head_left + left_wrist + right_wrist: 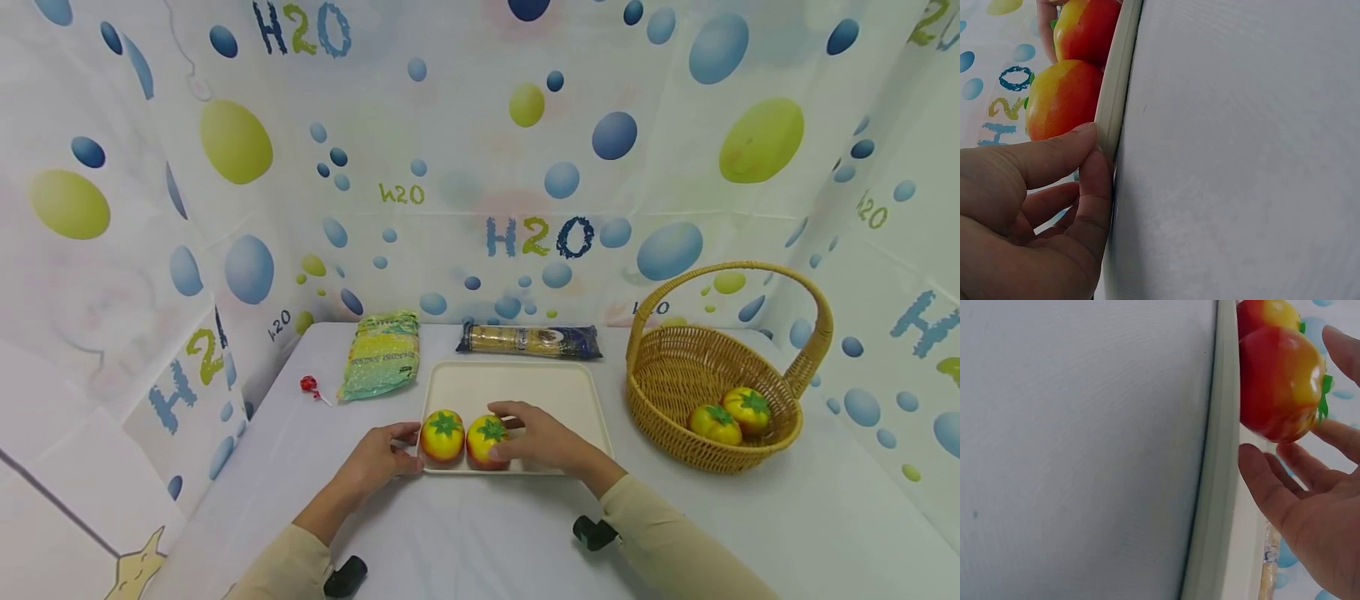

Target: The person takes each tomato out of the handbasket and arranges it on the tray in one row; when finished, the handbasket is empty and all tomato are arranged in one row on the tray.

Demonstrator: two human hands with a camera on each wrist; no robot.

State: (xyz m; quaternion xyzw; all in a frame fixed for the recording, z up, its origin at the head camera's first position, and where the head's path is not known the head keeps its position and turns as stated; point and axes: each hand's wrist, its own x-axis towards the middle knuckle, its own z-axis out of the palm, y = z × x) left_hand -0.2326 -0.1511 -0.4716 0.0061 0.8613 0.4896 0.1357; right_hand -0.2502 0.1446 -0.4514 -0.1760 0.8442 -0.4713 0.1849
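Beige fabric sleeves [675,533] foremost, left hand [367,462] pinches cream rectangular tray [517,383]; spread-fingered right hand [546,437] could, nudging, roll round yellow-red tomato [480,448].

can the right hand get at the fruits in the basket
Likely yes: nothing visible stands between the right hand and the basket, whose top is open, its handle arching clear of the fruits.

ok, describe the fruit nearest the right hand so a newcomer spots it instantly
Start at the cream tray on the white table. Two yellow-red fruits with green tops sit along its near edge. It's the one on the right, beside the right hand; its neighbour sits nearer the left hand.
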